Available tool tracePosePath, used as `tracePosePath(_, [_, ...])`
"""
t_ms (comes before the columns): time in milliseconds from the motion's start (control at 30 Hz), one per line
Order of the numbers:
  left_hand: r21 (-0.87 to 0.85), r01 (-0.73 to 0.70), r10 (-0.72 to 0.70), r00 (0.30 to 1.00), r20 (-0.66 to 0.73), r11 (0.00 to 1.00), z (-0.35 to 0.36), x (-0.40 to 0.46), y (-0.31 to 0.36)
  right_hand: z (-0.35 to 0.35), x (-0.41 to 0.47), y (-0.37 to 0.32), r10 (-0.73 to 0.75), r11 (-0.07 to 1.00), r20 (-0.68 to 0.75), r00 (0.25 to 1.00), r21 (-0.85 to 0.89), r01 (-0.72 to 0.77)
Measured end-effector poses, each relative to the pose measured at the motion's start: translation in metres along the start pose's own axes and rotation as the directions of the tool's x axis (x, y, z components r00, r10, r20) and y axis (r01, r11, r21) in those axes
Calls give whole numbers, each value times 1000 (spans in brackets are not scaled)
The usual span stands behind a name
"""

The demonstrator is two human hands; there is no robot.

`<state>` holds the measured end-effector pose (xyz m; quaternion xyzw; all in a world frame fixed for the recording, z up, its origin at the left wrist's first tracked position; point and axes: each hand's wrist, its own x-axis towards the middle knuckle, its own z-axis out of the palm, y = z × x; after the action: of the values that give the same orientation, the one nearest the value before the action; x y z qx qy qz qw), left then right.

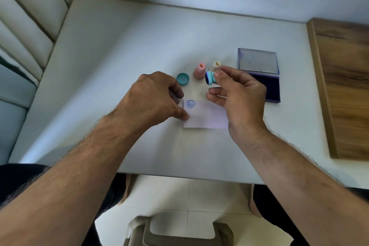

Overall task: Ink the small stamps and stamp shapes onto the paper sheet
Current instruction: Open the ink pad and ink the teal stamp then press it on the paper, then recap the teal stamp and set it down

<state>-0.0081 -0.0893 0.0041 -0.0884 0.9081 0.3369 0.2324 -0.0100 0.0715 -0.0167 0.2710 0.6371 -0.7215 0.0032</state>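
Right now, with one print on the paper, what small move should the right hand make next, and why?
Probably lower the blue stamp onto bare paper to the right of the round print. The right hand pinches it above the sheet, its face dark with ink, and the left hand already steadies the paper's left edge.

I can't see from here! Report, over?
Right hand pinches blue stamp. Left hand pins paper. One print down. Nothing blocking.
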Motion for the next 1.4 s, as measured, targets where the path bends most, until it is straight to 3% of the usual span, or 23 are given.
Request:
tracePosePath(133, [-44, 15, -17, 999, -43, 999, -2, 2, 1, 1, 0, 1, 3, 1000, -11, 1000, 10, -3])
tracePosePath(300, [-122, -87, 43, 944, -326, 989, 7, 9, -4, 0, 2, 3, 1, 999, -4, 1000, 45, -1])
tracePosePath(367, [30, -170, 167, 893, -417, 985, 15, 15, -9, 0, 2, 3, 9, 997, 4, 1000, 81, -9])
tracePosePath(467, [285, -255, 361, 826, -432, 924, 28, 23, -19, -1, 3, 3, 27, 990, 13, 1000, 140, -28])
tracePosePath(633, [378, -275, 414, 836, -359, 884, 35, 25, -26, -2, 4, 6, 32, 989, 19, 999, 141, -34])
tracePosePath(933, [283, -272, 369, 843, -390, 920, 32, 22, -19, -3, 6, 12, 55, 989, 71, 996, 137, -64])
tracePosePath(1100, [43, -286, 272, 844, -463, 957, 29, 17, -10, -5, 9, 7, 118, 981, 123, 985, 139, -135])
tracePosePath(1267, [-28, -404, 339, 803, -491, 914, 25, 7, 4, -5, 9, 5, 111, 985, 153, 982, 113, -129])
tracePosePath(1400, [-37, -421, 363, 821, -441, 906, 25, 1, 10, -5, 9, 3, 98, 992, 164, 981, 60, -110])
